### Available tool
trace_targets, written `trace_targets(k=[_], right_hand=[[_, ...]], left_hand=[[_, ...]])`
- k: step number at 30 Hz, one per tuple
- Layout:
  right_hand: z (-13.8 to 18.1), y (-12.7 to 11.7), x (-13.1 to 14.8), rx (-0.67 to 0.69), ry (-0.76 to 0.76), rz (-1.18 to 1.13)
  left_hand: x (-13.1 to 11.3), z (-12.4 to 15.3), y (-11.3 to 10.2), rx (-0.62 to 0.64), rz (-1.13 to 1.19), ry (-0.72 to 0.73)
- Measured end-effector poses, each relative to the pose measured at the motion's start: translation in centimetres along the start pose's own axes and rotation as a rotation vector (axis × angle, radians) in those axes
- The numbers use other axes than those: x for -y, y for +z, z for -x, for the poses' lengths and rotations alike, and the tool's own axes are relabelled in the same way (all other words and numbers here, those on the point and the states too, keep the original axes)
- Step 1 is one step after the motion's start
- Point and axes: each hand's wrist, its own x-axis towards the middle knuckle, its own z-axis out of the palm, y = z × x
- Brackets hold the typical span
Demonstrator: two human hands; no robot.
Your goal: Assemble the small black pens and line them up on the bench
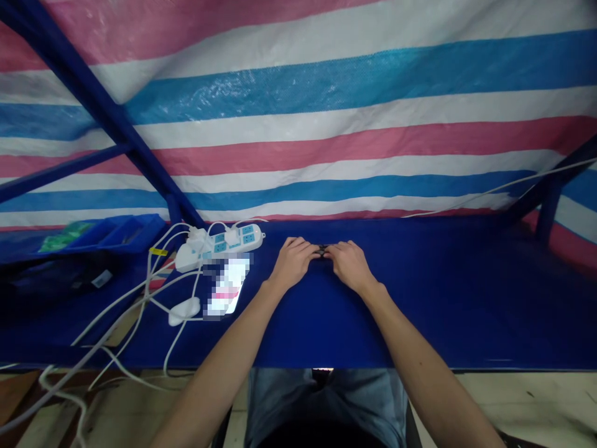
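Near the middle of the blue tabletop [326, 311], a small dark object [321, 251] sits between my two hands, too small to name. My left hand [295, 260] pinches its left end with the fingertips. On the other side, the closed fingers of my right hand [349, 264] grip its right end. Both hands are low over the table, palms down, with curled fingers covering most of the object.
Left of my hands lies a white power strip [240, 239] with plugs and cables. A lit phone-like screen [229, 286], partly blurred, and a white adapter [184, 310] lie nearer me. Blue trays [125, 231] stand far left. Striped sheeting [326, 143] hangs behind.
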Motion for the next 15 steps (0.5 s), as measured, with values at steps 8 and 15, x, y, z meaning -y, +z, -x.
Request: trace_targets(k=[8,15], right_hand=[[-0.03,-0.03,0.22,0.001,-0.015,0.042],[0.35,-0.37,0.3,0.017,-0.054,0.07]], left_hand=[[0.25,0.0,0.38,0.029,-0.016,-0.02],[-0.22,-0.07,0.06,0.048,-0.023,-0.049]])
